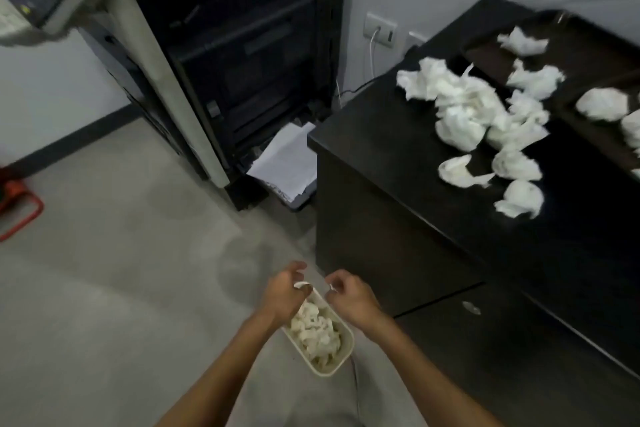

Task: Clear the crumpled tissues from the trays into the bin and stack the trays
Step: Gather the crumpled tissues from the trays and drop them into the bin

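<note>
Dark worktop [398, 156] being used as holding area: crumpled tissues [464, 114] being kept heaped on it outside trays, within reach. Dark trays [588, 55] at far right being kept unstacked, tissues inside. Cream bin [341, 354] being kept on floor beside cabinet, part filled. Left hand [282, 293] and right hand [351, 300] being held over bin mouth, fingers [292, 270] curled, each pinching tissue scrap [303, 285], likely for dropping in.

Holds left hand [284, 293] and right hand [351, 300] close together over a cream bin [341, 362] on the floor. Pinches a white scrap [302, 284] in the left fingers [294, 270], a small white bit [331, 287] in the right fingers [337, 279]. Directly beneath the fingers: crumpled tissues [317, 328] packed into the bin. Far up and right of the fingers: loose tissues [460, 111] strewn over a dark cabinet [381, 156], beside dark trays [595, 59].
</note>
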Available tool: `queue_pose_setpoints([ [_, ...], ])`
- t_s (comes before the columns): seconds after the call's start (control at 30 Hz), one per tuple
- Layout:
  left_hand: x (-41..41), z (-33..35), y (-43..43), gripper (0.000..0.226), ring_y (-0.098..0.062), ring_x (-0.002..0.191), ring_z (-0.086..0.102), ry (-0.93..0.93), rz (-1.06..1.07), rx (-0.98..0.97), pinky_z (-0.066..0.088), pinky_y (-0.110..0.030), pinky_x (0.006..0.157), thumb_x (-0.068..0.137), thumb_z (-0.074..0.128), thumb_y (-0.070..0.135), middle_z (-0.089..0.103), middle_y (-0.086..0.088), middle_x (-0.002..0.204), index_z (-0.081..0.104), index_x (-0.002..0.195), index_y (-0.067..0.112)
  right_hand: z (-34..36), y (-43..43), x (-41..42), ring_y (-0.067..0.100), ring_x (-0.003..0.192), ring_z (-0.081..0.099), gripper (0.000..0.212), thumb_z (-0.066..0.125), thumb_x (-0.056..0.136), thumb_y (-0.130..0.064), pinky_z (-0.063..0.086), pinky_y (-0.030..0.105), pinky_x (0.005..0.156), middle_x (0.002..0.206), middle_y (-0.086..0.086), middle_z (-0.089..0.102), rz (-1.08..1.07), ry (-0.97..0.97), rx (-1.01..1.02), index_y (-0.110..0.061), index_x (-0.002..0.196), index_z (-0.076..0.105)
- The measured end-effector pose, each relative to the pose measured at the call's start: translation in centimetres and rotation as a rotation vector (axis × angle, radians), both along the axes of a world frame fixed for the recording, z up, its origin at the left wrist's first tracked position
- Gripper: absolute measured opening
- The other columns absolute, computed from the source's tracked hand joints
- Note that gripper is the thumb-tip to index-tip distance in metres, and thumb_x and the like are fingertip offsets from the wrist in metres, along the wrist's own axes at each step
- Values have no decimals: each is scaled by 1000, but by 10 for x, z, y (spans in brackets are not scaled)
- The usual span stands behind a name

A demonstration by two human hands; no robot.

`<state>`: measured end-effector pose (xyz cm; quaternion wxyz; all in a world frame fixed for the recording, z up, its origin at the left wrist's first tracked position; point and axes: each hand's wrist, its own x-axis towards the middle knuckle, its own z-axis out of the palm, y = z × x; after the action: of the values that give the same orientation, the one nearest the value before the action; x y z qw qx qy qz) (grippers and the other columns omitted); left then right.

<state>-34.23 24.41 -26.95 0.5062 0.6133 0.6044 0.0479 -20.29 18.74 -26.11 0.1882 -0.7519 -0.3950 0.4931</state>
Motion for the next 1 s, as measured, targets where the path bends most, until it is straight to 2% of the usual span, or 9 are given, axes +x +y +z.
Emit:
queue_pose_setpoints([
  [0.07, 2, 47, 5, 46, -27, 104, 60, -14, -10, 95, 48, -31, 90, 86, 61, 4, 60, -12, 114, 50, 130, 10, 50, 5, 2, 19, 104, 61, 31, 60, 85, -17, 50, 25, 80, 117, 5, 63, 40, -12, 78, -16, 116, 60],
  [0.2, -2, 133, 12, 45, -19, 98, 61, -68, -10, 279, 49, -28, 84, 87, 61, 5, 60, -3, 111, 51, 130, 12, 144, 9, 10, 17, 105, 62, 33, 63, 85, -21, 44, 21, 85, 113, 5, 65, 142, -55, 243, -15, 118, 61],
  [0.3, 2, 189, 19, 39, -17, 94, 62, -122, 20, 422, 51, -28, 85, 88, 61, 7, 61, -3, 103, 54, 126, 13, 210, 7, 24, 11, 98, 61, 30, 63, 87, -24, 44, 17, 79, 104, 0, 64, 152, -39, 360, -18, 116, 63],
  [0.4, 18, 234, 25, 37, -14, 85, 62, -145, 34, 500, 48, -19, 68, 89, 60, 12, 61, -4, 106, 54, 125, 17, 256, 8, 48, 9, 91, 60, 25, 63, 87, -24, 42, 13, 69, 96, -3, 63, 110, -72, 459, -20, 111, 65],
  [0.47, 37, 258, 26, 36, -12, 86, 62, -168, 6, 534, 45, -17, 64, 91, 58, 15, 60, 0, 109, 53, 126, 20, 280, 7, 67, 11, 90, 61, 23, 62, 87, -21, 42, 13, 68, 97, -1, 64, 73, -100, 506, -20, 110, 65],
  [0.6, 83, 293, 22, 37, -12, 91, 59, -223, -75, 623, 40, -8, 66, 90, 59, 13, 61, -3, 109, 54, 127, 15, 309, 5, 109, 11, 83, 61, 20, 60, 86, -16, 44, 15, 64, 91, -4, 62, -39, -171, 557, -19, 106, 66],
  [0.83, 156, 297, 16, 35, -9, 84, 57, -203, -273, 619, 41, -16, 71, 89, 58, 13, 60, 0, 106, 56, 123, 17, 310, -6, 175, 7, 76, 57, 21, 56, 87, -15, 37, 15, 57, 96, -1, 63, -169, -306, 544, -19, 104, 67],
  [0.93, 176, 279, 14, 34, -16, 91, 60, -131, -351, 584, 50, -27, 82, 88, 57, 16, 59, -5, 112, 56, 123, 17, 298, -13, 191, 12, 82, 57, 23, 54, 87, -12, 39, 17, 63, 97, 3, 64, -186, -350, 512, -15, 106, 67],
  [1.0, 184, 267, 13, 35, -20, 99, 57, -46, -396, 561, 50, -38, 90, 89, 59, 25, 53, -6, 115, 53, 123, 21, 289, -16, 198, 13, 78, 56, 26, 51, 87, -8, 37, 7, 58, 92, 4, 63, -182, -373, 485, -13, 106, 67],
])
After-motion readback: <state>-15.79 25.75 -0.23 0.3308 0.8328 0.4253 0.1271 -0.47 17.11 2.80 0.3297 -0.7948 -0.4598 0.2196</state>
